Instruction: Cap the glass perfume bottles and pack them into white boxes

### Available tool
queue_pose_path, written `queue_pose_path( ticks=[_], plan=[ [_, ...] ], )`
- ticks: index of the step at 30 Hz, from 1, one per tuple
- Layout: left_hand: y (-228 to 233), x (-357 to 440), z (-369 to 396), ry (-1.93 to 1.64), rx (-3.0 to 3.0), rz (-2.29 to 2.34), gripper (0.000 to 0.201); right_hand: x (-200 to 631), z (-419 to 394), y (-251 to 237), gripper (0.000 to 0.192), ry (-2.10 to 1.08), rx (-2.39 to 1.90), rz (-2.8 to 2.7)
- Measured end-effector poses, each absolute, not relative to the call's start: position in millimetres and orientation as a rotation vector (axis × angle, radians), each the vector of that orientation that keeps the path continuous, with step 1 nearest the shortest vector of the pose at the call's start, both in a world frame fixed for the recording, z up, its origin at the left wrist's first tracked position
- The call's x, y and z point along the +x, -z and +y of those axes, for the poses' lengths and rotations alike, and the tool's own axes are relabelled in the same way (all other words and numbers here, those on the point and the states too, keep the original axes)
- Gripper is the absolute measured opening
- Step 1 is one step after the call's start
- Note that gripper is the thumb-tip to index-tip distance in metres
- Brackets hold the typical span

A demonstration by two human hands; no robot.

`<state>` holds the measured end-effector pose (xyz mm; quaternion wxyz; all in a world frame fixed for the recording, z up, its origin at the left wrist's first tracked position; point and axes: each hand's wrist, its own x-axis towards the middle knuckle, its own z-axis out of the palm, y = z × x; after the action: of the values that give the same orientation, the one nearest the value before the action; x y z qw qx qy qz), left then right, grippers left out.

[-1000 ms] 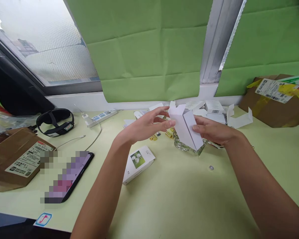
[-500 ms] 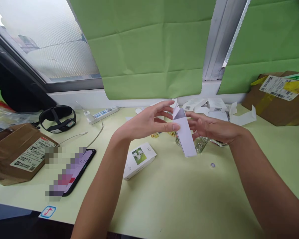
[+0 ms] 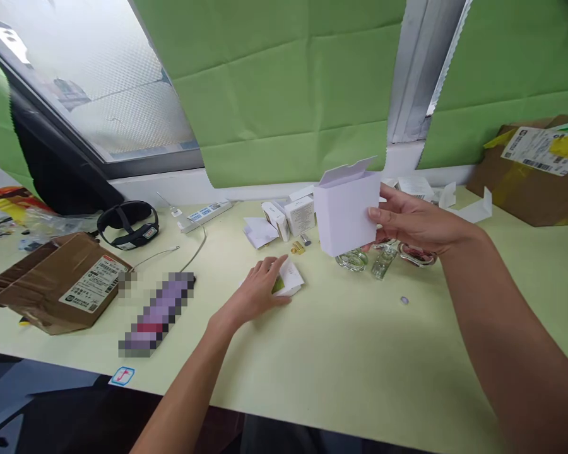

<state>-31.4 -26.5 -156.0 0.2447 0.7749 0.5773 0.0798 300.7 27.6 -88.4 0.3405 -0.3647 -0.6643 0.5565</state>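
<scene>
My right hand (image 3: 414, 221) holds a plain white folding carton (image 3: 346, 205) upright above the pale green table (image 3: 350, 353), its top flap open. My left hand (image 3: 258, 291) rests lower down on a small white box with a flower picture (image 3: 291, 279) lying on the table. Just under the carton stand small clear glass bottles (image 3: 368, 260). Little gold caps (image 3: 297, 248) lie between the two hands.
More white cartons (image 3: 293, 215) and flat blanks (image 3: 473, 208) lie by the window sill. A torn brown parcel (image 3: 59, 284) and a phone (image 3: 158, 312) are at the left, a black headband device (image 3: 127, 224) and power strip (image 3: 206, 214) behind, another brown box (image 3: 534, 180) at the right.
My left hand let go of the white carton and dropped onto the flower-picture box. My right hand raised the carton and turned it so a broad face shows.
</scene>
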Motion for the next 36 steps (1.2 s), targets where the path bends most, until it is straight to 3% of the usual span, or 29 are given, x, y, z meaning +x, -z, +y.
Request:
queue_pose_path(
  ticks=[5,11,22,27,31,36],
  plan=[
    [144.8,-19.0,10.8,-0.586,1.847,0.877,0.113,288.7,18.8,80.9,0.07,-1.462,-0.794,-1.751],
    [155.1,-19.2,20.8,-0.65,1.752,0.919,0.121,271.7,23.0,85.1,0.063,-1.542,-0.703,-1.808],
    [168.8,-21.3,24.1,-0.933,1.72,0.985,0.089,267.8,24.4,85.9,0.046,-1.306,-0.807,-1.959],
    [185.2,-17.8,30.9,-1.189,1.753,0.935,0.086,265.3,22.7,84.3,0.042,-1.252,-0.833,-1.973],
    [195.7,-11.4,32.6,-1.381,1.851,0.892,0.063,255.7,23.8,88.1,0.04,-1.27,-0.767,-1.939],
    [199.9,-6.7,28.7,-1.339,2.077,0.971,0.03,238.5,27.6,96.1,0.039,-1.239,-0.703,-1.914]
  ],
)
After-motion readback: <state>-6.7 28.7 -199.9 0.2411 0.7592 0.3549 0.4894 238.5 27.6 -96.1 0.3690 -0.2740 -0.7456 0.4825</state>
